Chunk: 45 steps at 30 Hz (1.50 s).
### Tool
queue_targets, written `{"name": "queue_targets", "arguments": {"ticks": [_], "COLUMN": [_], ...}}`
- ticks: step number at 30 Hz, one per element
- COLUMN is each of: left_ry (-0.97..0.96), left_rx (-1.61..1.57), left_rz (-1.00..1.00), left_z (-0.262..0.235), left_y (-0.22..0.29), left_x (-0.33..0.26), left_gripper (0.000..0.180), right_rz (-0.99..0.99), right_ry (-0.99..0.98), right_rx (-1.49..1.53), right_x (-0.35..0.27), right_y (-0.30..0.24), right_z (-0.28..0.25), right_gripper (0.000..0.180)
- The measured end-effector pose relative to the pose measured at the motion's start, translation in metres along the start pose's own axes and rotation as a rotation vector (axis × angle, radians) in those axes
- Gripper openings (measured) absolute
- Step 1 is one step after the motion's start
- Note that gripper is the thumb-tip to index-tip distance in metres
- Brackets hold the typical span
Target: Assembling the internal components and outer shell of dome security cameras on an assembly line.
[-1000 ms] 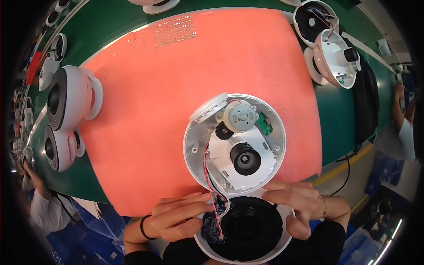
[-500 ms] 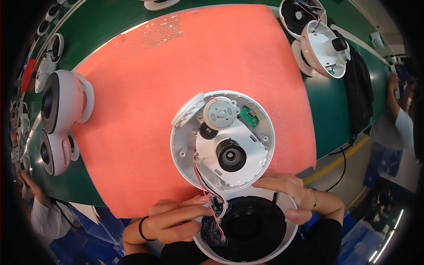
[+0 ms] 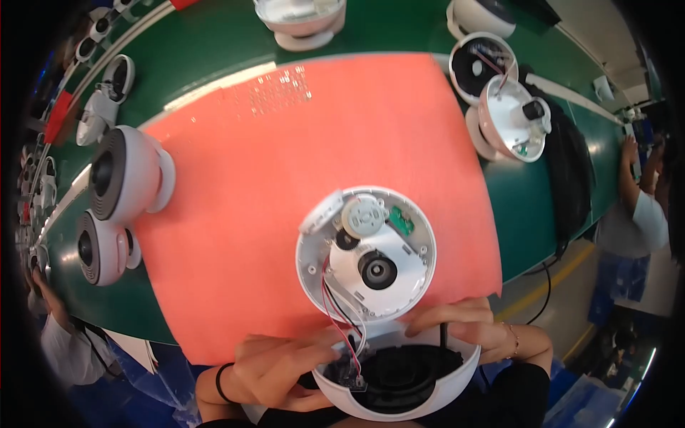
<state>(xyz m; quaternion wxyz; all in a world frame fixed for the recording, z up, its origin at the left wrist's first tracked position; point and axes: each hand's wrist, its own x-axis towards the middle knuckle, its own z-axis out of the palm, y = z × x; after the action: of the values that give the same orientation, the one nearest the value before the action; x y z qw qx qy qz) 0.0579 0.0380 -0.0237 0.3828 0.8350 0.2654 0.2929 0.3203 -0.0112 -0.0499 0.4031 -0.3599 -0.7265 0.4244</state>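
My left hand (image 3: 282,367) grips the left rim of a round white shell (image 3: 446,391) with a black inside, its fingers close to a small circuit board. On the far right rim, my right hand (image 3: 467,324) is closed on the same shell. Red, black and white wires (image 3: 328,292) run from the shell to a white fan housing (image 3: 305,260) just beyond it. That housing lies open side up and carries a round motor (image 3: 364,216), a dark gear (image 3: 347,239), a green circuit board (image 3: 402,220) and a black central shaft piece (image 3: 377,269).
An orange mat (image 3: 235,214) covers the green table (image 3: 524,214), with rows of small screws (image 3: 278,93) at its far side. Assembled white fans (image 3: 132,175) stand at the left. Opened housings (image 3: 510,118) sit at the right beside a black bag (image 3: 571,164).
The shell has tipped so its outer white side faces me more, and both hands have shifted around its rim. The view has moved, showing more of the table's far side.
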Motion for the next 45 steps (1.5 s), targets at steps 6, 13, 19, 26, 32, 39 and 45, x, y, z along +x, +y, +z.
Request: {"name": "queue_targets", "arguments": {"ticks": [6,13,19,26,32,39,45], "left_ry": [0.020,0.077,-0.064,-0.073,-0.066,-0.080,-0.150], "left_rx": [0.016,-0.102,0.080,0.116,0.081,0.169,0.204], "left_rz": [-0.308,-0.191,-0.152,0.050,0.054,0.112,0.119], "left_z": [-0.049,-0.050,-0.059,-0.057,-0.045,-0.037,-0.040], "left_y": [0.029,0.058,0.073,0.023,-0.015,-0.018,-0.007], "left_x": [0.016,0.031,0.031,0.029,0.025,0.015,0.010], "left_gripper": [0.040,0.036,0.036,0.041,0.041,0.040,0.039], "right_rz": [0.344,0.519,0.459,0.319,0.571,0.054,-0.353], "right_ry": [-0.370,0.374,0.472,0.491,0.569,0.138,-0.461], "right_rx": [0.014,0.681,0.794,0.831,0.546,-0.544,-0.584], "right_x": [0.088,0.231,0.299,0.256,0.164,0.099,0.138], "right_y": [-0.066,0.007,0.078,0.059,0.061,-0.008,-0.015], "right_z": [-0.054,-0.105,-0.089,-0.106,-0.073,-0.062,-0.009], "right_gripper": [0.041,0.055,0.071,0.055,0.059,0.056,0.030]}}
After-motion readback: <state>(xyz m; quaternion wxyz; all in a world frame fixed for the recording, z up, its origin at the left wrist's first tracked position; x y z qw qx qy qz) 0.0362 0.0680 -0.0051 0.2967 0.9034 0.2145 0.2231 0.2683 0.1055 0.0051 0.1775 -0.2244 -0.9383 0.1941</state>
